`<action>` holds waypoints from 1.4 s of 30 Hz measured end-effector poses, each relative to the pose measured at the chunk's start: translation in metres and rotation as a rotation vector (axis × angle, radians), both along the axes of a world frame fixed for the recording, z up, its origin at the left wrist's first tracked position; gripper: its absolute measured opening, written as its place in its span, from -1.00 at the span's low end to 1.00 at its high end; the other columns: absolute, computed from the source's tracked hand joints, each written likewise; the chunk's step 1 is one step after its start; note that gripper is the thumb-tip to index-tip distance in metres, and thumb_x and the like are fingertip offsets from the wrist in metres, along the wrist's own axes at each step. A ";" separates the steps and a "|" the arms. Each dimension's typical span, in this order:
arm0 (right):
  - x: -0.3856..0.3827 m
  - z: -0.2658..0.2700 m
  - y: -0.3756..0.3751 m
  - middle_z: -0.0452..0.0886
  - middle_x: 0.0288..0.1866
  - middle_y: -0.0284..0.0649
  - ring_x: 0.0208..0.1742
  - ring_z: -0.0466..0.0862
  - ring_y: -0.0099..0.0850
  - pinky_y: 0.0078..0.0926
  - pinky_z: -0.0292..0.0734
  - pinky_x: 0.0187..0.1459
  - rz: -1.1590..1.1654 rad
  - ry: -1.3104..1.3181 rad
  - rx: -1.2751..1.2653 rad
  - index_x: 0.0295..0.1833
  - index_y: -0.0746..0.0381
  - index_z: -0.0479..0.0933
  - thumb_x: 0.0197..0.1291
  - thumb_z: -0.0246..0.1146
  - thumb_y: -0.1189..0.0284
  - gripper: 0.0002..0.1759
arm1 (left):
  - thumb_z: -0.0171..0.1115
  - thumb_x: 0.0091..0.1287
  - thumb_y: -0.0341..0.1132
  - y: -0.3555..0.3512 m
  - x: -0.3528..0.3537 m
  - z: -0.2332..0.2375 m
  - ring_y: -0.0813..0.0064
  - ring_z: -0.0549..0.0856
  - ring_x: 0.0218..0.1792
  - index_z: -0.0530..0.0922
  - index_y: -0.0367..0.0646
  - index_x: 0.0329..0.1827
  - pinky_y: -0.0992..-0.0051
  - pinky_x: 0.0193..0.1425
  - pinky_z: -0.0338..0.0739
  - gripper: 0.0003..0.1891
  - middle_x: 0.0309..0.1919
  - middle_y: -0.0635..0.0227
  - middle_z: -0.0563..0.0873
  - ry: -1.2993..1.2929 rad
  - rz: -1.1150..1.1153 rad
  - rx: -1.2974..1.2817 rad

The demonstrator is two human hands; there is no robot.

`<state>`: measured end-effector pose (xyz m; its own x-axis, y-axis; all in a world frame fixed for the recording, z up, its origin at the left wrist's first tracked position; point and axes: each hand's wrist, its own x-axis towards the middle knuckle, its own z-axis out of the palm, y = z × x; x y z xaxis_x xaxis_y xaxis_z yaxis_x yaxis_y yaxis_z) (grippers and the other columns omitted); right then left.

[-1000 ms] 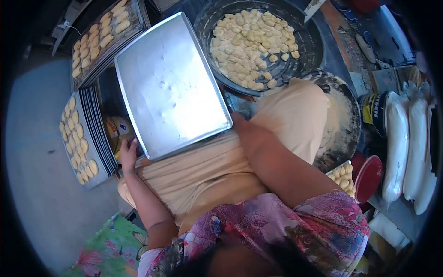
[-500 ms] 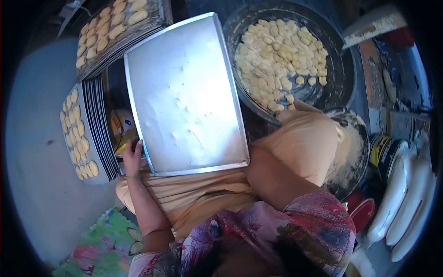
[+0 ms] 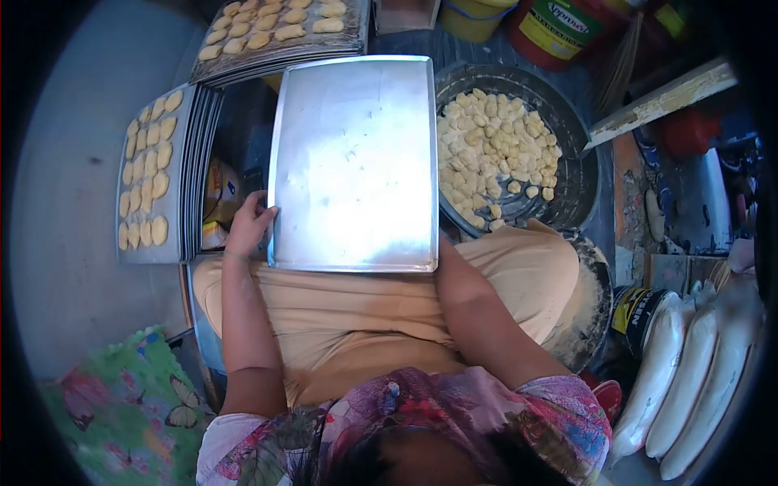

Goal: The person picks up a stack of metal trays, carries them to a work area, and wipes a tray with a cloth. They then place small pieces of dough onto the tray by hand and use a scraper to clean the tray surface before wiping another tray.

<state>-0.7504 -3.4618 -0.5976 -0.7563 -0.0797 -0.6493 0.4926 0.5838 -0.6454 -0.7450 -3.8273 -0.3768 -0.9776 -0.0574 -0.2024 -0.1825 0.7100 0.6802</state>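
Note:
A shiny metal baking tray (image 3: 352, 166) lies over my lap with nothing on it. My left hand (image 3: 253, 223) is closed on its left edge, the thumb at the rim and the other fingers partly hidden. My right forearm runs under the tray's lower right corner, and the hand is hidden beneath it. To the right of the tray, a large dark round basin (image 3: 582, 174) holds many small dough pieces (image 3: 494, 142).
On the left, a stack of trays (image 3: 154, 253) carries shaped dough pieces on top. Another loaded tray stack (image 3: 320, 47) stands behind. Buckets (image 3: 559, 32) sit at the back right. A wooden board (image 3: 660, 101) juts over the basin. Long white filled bags (image 3: 656, 381) lie at right.
The tray has turned from tilted to nearly straight. My left hand has moved up along its left edge. The camera view has shifted, with more of the back now showing.

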 end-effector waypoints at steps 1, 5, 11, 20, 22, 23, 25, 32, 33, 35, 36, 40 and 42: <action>-0.001 0.015 0.008 0.65 -0.18 0.01 -0.12 0.64 -0.21 -0.29 0.51 -0.07 -0.001 -0.024 -0.011 0.06 0.35 0.58 0.12 0.24 0.17 -0.48 | 0.30 0.26 -0.24 -0.004 0.003 -0.005 0.39 0.65 -0.38 0.48 -0.33 0.16 0.43 -0.23 0.53 -0.53 -0.40 0.19 0.67 -0.020 -0.031 -0.049; -0.002 0.082 0.042 0.66 -0.24 -0.02 -0.17 0.65 -0.23 -0.31 0.52 -0.11 -0.015 -0.053 0.000 0.05 0.36 0.59 0.10 0.26 0.22 -0.50 | 0.26 0.29 -0.23 -0.018 0.005 -0.040 0.28 0.69 -0.24 0.46 -0.34 0.16 0.39 -0.11 0.54 -0.54 -0.26 0.07 0.70 -0.006 0.013 0.081; 0.004 0.179 0.094 0.71 -0.28 -0.05 -0.25 0.71 -0.23 -0.31 0.57 -0.15 -0.142 0.238 0.147 -0.11 0.42 0.63 0.07 0.28 0.21 -0.55 | 0.22 0.32 -0.22 -0.026 -0.004 -0.063 0.19 0.68 -0.11 0.55 -0.36 0.00 0.35 0.03 0.51 -0.64 -0.16 -0.02 0.70 0.112 0.156 0.227; 0.049 0.319 -0.003 0.64 -0.35 0.02 -0.33 0.66 -0.07 -0.21 0.53 -0.19 -0.015 0.652 0.104 -0.10 0.32 0.60 0.05 0.24 0.36 -0.67 | 0.25 0.30 -0.19 -0.008 0.000 -0.057 0.24 0.68 -0.09 0.54 -0.36 0.04 0.37 0.04 0.51 -0.60 -0.14 0.00 0.70 0.163 0.234 0.169; 0.071 0.317 -0.048 0.61 -0.13 0.04 -0.05 0.61 -0.08 -0.21 0.52 -0.01 0.345 0.857 0.236 0.02 0.24 0.60 -0.01 0.27 0.35 -0.57 | 0.23 0.31 -0.18 -0.004 0.001 -0.062 0.20 0.67 -0.06 0.52 -0.34 0.08 0.35 0.06 0.50 -0.58 -0.11 -0.01 0.70 0.157 0.239 0.160; 0.075 0.283 -0.059 0.54 0.09 0.04 0.14 0.50 -0.02 -0.12 0.40 0.17 0.449 0.975 0.194 0.07 0.20 0.59 -0.07 0.26 0.36 -0.52 | 0.21 0.32 -0.15 -0.002 0.000 -0.063 0.13 0.66 -0.03 0.51 -0.32 0.11 0.32 0.09 0.49 -0.56 -0.08 -0.04 0.69 0.139 0.241 0.146; 0.094 0.236 -0.077 0.11 0.53 -0.01 0.54 0.05 0.01 0.26 -0.19 0.44 0.730 0.797 0.295 0.36 -0.05 0.40 0.07 0.29 0.11 -0.33 | 0.17 0.33 -0.11 -0.002 -0.004 -0.063 -0.02 0.65 0.04 0.49 -0.27 0.16 0.25 0.15 0.48 -0.53 -0.02 -0.10 0.67 0.108 0.250 0.114; 0.099 0.223 -0.076 0.06 0.58 -0.14 0.58 -0.03 0.01 0.29 -0.27 0.45 0.749 0.872 0.426 0.46 -0.22 0.25 0.22 0.16 -0.06 -0.31 | -0.10 0.47 -0.02 0.023 0.012 -0.024 -0.14 0.63 -0.02 0.45 -0.27 0.20 0.05 0.07 0.50 -0.51 -0.10 -0.17 0.66 0.036 0.206 -0.209; 0.093 0.226 -0.074 0.07 0.58 -0.14 0.58 -0.03 0.01 0.29 -0.26 0.45 0.749 0.864 0.433 0.47 -0.22 0.25 0.23 0.15 -0.06 -0.31 | -0.13 0.49 -0.02 0.023 0.012 -0.026 -0.15 0.65 -0.06 0.46 -0.24 0.18 0.01 0.04 0.51 -0.52 -0.13 -0.15 0.67 0.045 0.190 -0.236; 0.071 0.234 -0.068 0.08 0.57 -0.13 0.58 -0.03 -0.02 0.29 -0.25 0.45 0.783 0.950 0.595 0.46 -0.22 0.26 0.25 0.12 -0.05 -0.34 | -0.16 0.50 -0.01 0.023 0.010 -0.029 -0.15 0.66 -0.10 0.46 -0.22 0.17 -0.03 0.00 0.52 -0.53 -0.18 -0.13 0.69 0.063 0.174 -0.270; 0.056 0.236 -0.066 0.08 0.57 -0.12 0.59 -0.02 -0.03 0.28 -0.24 0.45 0.799 0.998 0.673 0.46 -0.22 0.26 0.26 0.11 -0.05 -0.35 | -0.16 0.50 -0.01 0.022 0.010 -0.031 -0.15 0.67 -0.11 0.46 -0.22 0.17 -0.03 -0.01 0.52 -0.53 -0.19 -0.14 0.69 0.069 0.168 -0.280; -0.027 0.225 -0.050 0.02 0.59 -0.12 0.60 -0.04 -0.09 0.16 -0.21 0.48 0.541 0.842 0.709 0.46 -0.11 0.28 0.34 0.00 -0.05 -0.38 | -0.17 0.50 -0.01 0.018 0.010 -0.043 -0.14 0.68 -0.17 0.46 -0.24 0.18 -0.03 -0.06 0.53 -0.52 -0.25 -0.14 0.70 0.090 0.149 -0.285; -0.079 0.211 -0.037 0.00 0.60 -0.14 0.60 -0.04 -0.08 0.15 -0.23 0.49 0.438 0.813 0.748 0.49 -0.10 0.23 0.35 -0.05 -0.05 -0.36 | -0.17 0.50 -0.02 0.017 0.009 -0.035 -0.14 0.68 -0.20 0.46 -0.24 0.17 -0.03 -0.09 0.54 -0.53 -0.28 -0.14 0.70 0.079 0.136 -0.283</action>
<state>-0.8289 -3.4987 -0.3867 -0.9708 -0.2395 0.0133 -0.2395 0.9654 -0.1034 -0.7357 -3.8100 -0.4113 -0.9692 -0.2316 -0.0834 -0.2429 0.8458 0.4749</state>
